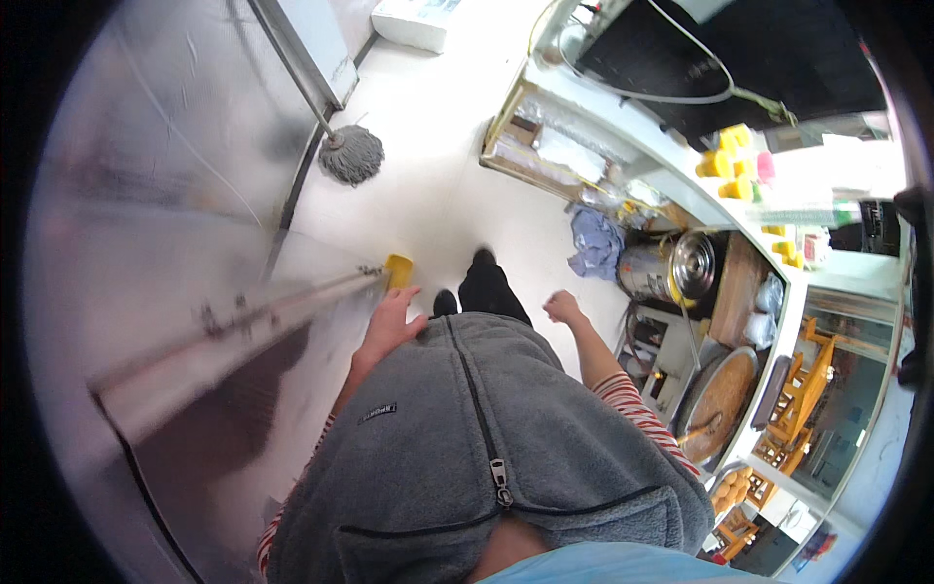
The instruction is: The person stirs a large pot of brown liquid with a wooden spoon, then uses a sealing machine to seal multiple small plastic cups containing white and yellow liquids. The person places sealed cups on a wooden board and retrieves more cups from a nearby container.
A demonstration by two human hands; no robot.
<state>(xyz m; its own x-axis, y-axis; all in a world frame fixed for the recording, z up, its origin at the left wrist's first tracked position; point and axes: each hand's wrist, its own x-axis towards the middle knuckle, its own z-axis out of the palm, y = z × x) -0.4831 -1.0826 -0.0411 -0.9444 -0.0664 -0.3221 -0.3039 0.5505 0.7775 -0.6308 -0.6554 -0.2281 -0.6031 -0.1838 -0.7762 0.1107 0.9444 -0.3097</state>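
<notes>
My left hand (394, 320) hangs in front of the grey fleece vest (416, 409), thumb apart from the fingers, with nothing seen in it. Just beyond its fingertips appears a yellow plastic object (398, 271), perhaps a dustpan; whether they touch is unclear. My right hand (562, 307) is out to the right above the pale floor (438, 197), its fingers curled in and no object visible in them. Between the hands, dark trousers (490, 292) and dark shoes show below the vest.
A grey string mop (352, 155) leans at the left wall. To the right stand a lidded metal pot (660, 269), a crumpled blue cloth (597, 241) and a large pan of brown food (719, 401) with a ladle. Yellow cups (730, 162) top the counter. A white box (416, 25) lies ahead.
</notes>
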